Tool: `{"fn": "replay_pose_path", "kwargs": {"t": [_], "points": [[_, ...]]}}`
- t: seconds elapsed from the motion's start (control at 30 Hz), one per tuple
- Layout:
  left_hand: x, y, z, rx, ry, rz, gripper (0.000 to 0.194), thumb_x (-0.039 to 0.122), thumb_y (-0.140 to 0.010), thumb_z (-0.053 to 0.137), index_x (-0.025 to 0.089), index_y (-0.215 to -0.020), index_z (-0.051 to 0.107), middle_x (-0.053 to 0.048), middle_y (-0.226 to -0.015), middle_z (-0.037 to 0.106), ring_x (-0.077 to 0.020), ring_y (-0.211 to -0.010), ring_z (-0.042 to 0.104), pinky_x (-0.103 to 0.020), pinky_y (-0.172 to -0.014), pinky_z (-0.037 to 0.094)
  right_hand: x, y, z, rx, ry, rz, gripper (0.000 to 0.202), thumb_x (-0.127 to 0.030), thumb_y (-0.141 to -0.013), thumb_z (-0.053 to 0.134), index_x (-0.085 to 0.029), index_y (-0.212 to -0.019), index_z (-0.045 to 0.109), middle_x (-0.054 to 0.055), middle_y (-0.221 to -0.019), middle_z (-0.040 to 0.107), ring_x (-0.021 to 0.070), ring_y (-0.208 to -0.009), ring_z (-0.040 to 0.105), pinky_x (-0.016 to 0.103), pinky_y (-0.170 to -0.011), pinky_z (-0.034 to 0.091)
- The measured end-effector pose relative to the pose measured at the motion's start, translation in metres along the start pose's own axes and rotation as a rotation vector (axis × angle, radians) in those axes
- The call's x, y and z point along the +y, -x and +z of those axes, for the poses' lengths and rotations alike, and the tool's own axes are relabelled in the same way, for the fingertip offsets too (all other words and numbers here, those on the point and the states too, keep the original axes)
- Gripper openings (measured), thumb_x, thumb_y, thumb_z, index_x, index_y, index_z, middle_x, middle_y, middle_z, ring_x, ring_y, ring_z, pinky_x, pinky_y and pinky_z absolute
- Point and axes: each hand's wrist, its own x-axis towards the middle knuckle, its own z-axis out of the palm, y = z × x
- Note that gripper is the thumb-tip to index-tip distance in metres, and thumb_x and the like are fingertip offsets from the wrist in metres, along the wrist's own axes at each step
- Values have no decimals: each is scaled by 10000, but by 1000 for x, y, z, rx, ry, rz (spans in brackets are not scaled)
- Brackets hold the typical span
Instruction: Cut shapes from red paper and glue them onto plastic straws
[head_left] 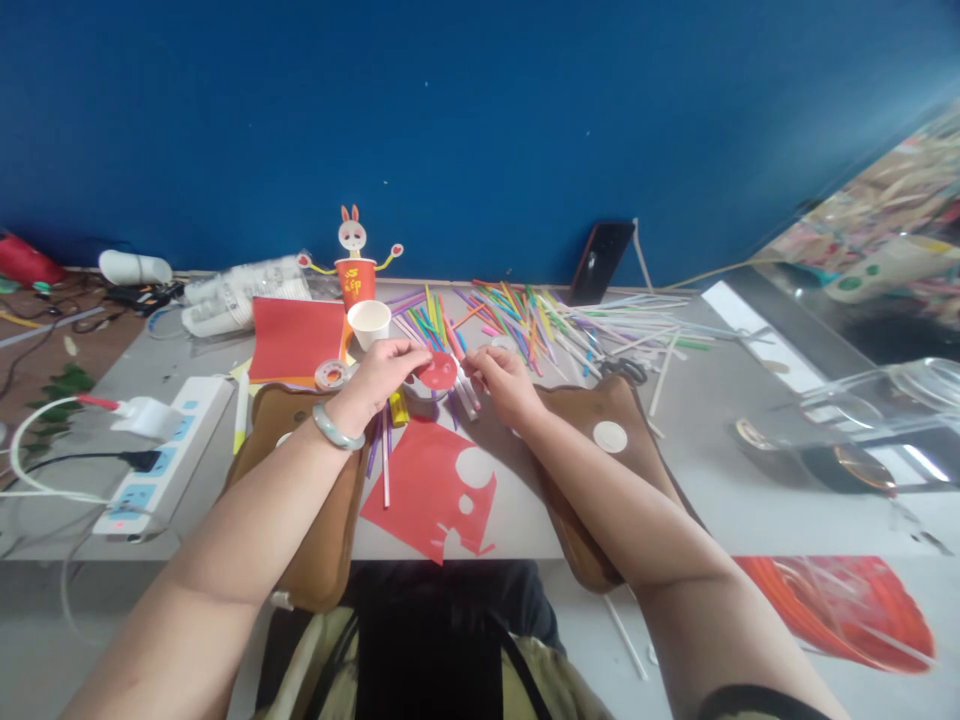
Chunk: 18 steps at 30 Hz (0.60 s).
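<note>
Now left hand (pixel 384 376) pinches red disc (pixel 437 372); right hand (pixel 505 379) bunched at disc's 3 o'clock, contents unclear; cut red sheet (pixel 420 480) at 6 o'clock.

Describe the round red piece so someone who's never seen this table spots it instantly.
Below the blue wall, find colourful straws strewn across the grey table. At their near edge, the left hand pinches a red disc. Small and round, it differs from the holed red sheet closer in and the plain red sheet farther left.
</note>
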Motion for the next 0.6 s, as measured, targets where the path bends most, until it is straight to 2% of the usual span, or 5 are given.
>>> {"fn": "replay_pose_path", "kwargs": {"t": [0.13, 0.27, 0.4, 0.6], "points": [[3, -3, -2, 140, 16, 89, 188, 335, -682, 710, 166, -628, 646, 15, -613, 603, -93, -591, 522, -222, -580, 397, -1, -5, -4, 117, -4, -38, 278, -423, -751, 658, -197, -627, 554, -33, -586, 542, 69, -462, 399, 238, -473, 304], [5, -5, -4, 236, 59, 137, 174, 325, -667, 708, 175, -621, 633, 24, -588, 570, -95, -572, 505, -227, -552, 382, -2, -4, -7, 129, 68, -51, 155, -338, -742, 647, -203, -698, 585, -42, -582, 536, 82, -485, 406, 246, -506, 325], [4, -8, -5, 282, 106, 163, 190, 340, -664, 709, 179, -620, 618, 32, -586, 545, -89, -555, 475, -231, -543, 366, 1, 1, -4, 39, 242, -129, 135, -323, -748, 639, -203, -700, 602, -23, -611, 569, 108, -538, 461, 260, -548, 373], [2, -11, -5, 294, 96, 231, 178, 323, -688, 675, 185, -604, 601, 41, -549, 503, -89, -545, 447, -240, -551, 356, 12, 10, 4, -218, 572, -350, 132, -304, -810, 598, -197, -744, 639, 13, -672, 627, 127, -589, 519, 267, -592, 403]]}}
